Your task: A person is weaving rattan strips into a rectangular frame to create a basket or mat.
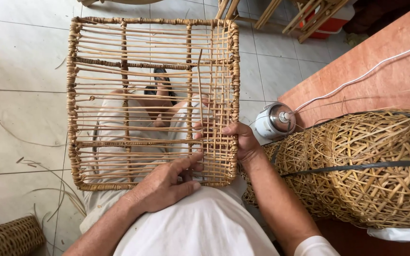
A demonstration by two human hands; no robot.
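A square rattan frame (77,95) rests on my lap, strung with many thin horizontal strands and partly woven with vertical strips along its right side. My left hand (164,182) lies on the frame's near edge, its fingers pinching the lower end of a thin upright rattan strip (199,85). At the frame's right border my right hand (243,140) grips the woven section, thumb on top and fingers behind.
Woven rattan baskets (371,166) bound with a black strap lie at my right. Beside them sit a small white and silver appliance (274,121) with a white cord, and a reddish board (380,71). Loose strands litter the tiled floor (20,71). Another woven piece (5,237) is bottom left.
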